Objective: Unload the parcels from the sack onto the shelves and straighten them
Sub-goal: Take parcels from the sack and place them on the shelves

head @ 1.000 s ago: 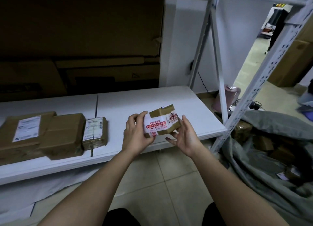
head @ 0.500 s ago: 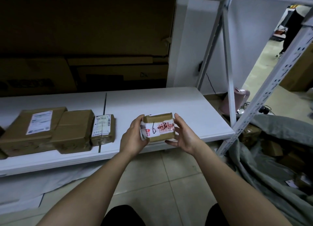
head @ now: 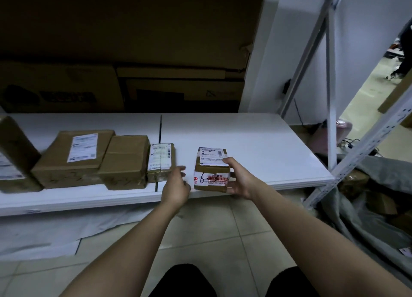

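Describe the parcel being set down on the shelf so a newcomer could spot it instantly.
Look at the white shelf and follow the row of brown parcels along its front edge to the right end. The small box stands apart from the row, past the dark seam, with the right hand gripping it. Unlike its plain brown neighbours, it has red-printed white tape and a handwritten 6 on its front face.

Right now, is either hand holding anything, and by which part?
The right hand grips the small brown cardboard parcel with red-printed tape by its right side, fingers over the top edge. The left hand hangs open beside it, holding nothing.
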A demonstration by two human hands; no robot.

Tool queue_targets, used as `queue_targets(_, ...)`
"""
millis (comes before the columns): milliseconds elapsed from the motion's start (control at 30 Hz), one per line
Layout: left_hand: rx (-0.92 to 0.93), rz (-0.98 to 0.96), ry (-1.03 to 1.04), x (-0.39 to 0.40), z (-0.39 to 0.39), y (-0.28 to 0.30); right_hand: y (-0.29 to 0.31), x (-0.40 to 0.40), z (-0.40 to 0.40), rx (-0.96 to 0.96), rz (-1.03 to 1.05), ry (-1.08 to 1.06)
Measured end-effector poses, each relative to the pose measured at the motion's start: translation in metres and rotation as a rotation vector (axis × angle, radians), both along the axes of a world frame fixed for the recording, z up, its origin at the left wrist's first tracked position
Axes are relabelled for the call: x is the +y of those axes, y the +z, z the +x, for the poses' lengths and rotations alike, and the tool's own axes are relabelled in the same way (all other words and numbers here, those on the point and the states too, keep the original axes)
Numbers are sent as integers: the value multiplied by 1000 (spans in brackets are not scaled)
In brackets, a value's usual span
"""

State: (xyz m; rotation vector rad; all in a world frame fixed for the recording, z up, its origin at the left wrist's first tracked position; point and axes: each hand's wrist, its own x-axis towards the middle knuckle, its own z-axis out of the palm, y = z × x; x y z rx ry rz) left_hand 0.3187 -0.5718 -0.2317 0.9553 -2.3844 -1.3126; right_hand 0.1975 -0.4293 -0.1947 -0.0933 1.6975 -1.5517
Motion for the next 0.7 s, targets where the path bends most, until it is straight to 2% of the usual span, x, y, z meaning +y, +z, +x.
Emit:
queue_targets(133, 100, 390, 153, -13, 2, -23, -20, -29, -1, 97, 25, 3)
queue_targets(200, 135, 486, 201, -12, 3, -33, -33, -40, 0, 95, 6, 11)
queue_targets(433, 173, 514, 331, -9, 6, -57, -70, -63, 5, 49, -53, 21)
queue_targets(700, 175, 531, 345, -8, 7, -58, -79, -72, 7, 101, 57, 7)
